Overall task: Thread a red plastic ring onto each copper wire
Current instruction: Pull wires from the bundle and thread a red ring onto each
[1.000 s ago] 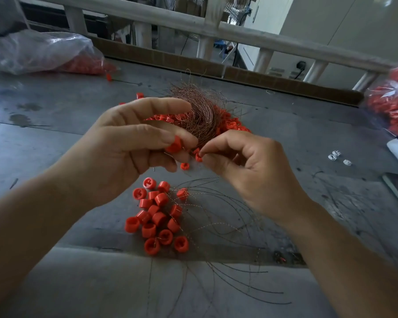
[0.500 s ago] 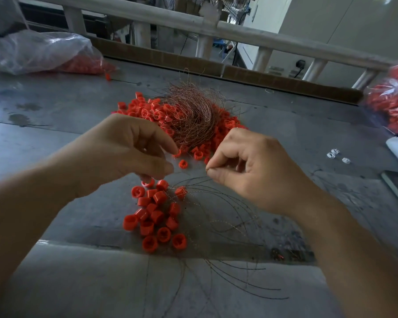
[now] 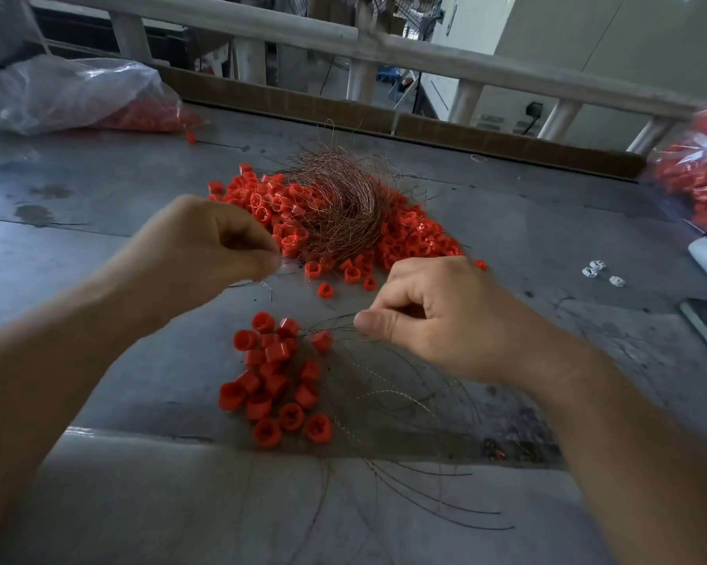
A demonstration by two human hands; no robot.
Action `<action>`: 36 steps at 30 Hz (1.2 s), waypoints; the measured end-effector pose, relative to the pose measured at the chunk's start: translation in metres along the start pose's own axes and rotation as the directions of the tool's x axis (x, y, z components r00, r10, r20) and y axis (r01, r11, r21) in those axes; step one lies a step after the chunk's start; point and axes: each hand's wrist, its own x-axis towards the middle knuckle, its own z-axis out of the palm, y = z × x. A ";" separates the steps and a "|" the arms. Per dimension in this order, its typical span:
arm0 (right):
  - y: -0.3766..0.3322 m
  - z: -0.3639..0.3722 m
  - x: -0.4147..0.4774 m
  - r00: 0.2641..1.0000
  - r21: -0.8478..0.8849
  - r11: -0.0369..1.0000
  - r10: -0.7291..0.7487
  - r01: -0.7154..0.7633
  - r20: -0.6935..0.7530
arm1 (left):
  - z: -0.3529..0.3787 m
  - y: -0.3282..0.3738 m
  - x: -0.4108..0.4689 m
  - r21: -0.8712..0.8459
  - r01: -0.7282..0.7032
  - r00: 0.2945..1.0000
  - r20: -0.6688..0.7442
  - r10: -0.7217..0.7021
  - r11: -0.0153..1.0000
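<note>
A copper wire (image 3: pixel 341 329) is pinched in the fingertips (image 3: pixel 364 322) of the right hand (image 3: pixel 437 316), with a red ring (image 3: pixel 321 340) hung on it. The fingers (image 3: pixel 258 248) of the left hand (image 3: pixel 205 254) are curled. What is held there cannot be told. A small heap (image 3: pixel 270 377) looks threaded. A big pile (image 3: pixel 409 238) and a wire bundle (image 3: pixel 343 205) are left.

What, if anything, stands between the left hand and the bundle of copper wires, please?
Nothing blocks it. Only a few loose red rings lie on the table between the left hand and the copper wire bundle.
</note>
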 end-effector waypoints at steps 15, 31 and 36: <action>0.014 -0.007 0.005 0.916 0.143 0.983 0.162 -0.117 -0.367 | 0.017 -0.025 0.021 0.431 -0.111 0.991 -0.014 0.130 0.896; 0.016 -0.009 0.004 0.906 0.109 0.982 0.183 -0.152 -0.381 | 0.005 -0.018 0.016 -0.027 0.017 0.998 -0.059 -0.018 1.000; 0.015 -0.008 0.004 0.914 0.102 0.982 0.187 -0.161 -0.361 | 0.018 -0.017 0.013 0.069 -0.067 0.998 0.006 0.067 0.995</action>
